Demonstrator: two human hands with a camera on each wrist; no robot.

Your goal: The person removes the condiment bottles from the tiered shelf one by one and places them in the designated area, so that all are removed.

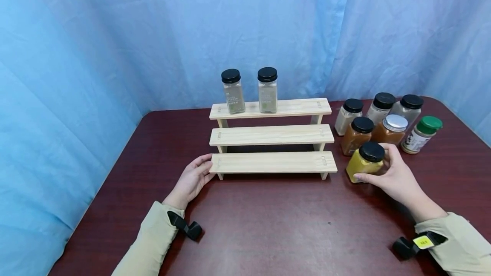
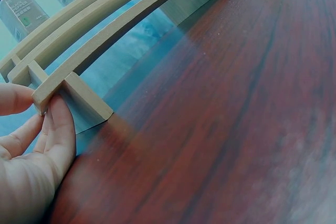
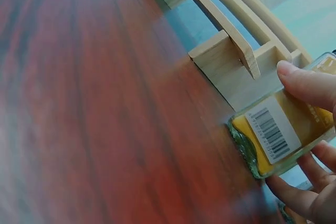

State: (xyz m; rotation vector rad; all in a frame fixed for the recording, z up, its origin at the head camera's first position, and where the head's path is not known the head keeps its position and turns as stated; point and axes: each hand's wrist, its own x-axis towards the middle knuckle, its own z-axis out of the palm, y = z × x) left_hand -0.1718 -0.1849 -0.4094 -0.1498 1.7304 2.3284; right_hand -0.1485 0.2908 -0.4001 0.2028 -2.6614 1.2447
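A three-step wooden rack point(image 1: 273, 162) stands on the table. My left hand point(image 1: 194, 179) pinches the left end of its lowest step, the thumb on one side and the fingers point(image 2: 62, 129) under the board. To the right of the rack, my right hand point(image 1: 397, 178) grips a square glass jar of yellow spice point(image 1: 362, 166) with a black lid. The right wrist view shows a barcode label point(image 3: 273, 131) on this jar, with thumb and fingers on opposite sides. Two black-lidded pepper jars point(image 1: 235, 97) point(image 1: 267, 97) stand on the top step, left and middle.
Behind the right hand several spice jars stand close together, among them an orange-brown one point(image 1: 353, 139), a silver-lidded one point(image 1: 388, 133) and a green-lidded one point(image 1: 416, 140). Blue curtain point(image 1: 184, 33) hangs along the back and sides of the dark red table point(image 1: 268, 220).
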